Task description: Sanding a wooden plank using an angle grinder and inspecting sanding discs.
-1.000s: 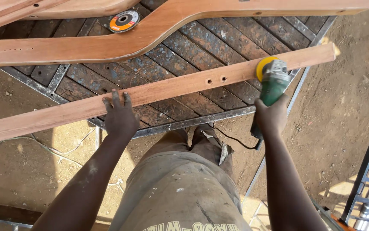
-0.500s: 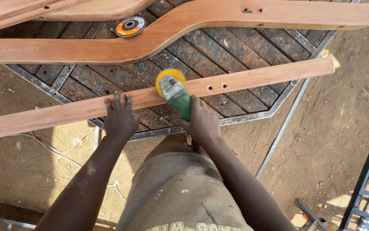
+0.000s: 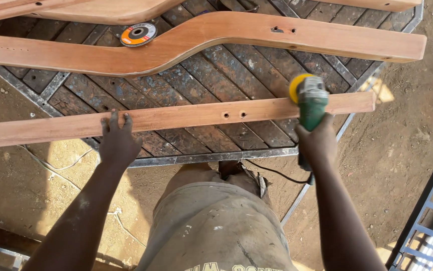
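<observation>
A person's left hand (image 3: 118, 143) is pressing flat, fingers spread, on a left-right wooden rail (image 3: 176, 118) while the right hand (image 3: 317, 143), fingers wrapped, is holding a green angle grinder (image 3: 311, 100) near its right end.

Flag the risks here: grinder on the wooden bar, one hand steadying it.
1. The left hand alone pins the straight wooden bar; no clamp shows, so the bar could shift under the angle grinder.
2. The right hand runs the grinder in a single-handed grip; a kick might twist it loose.
3. The power cord trails near the person's legs and could snag.
</observation>
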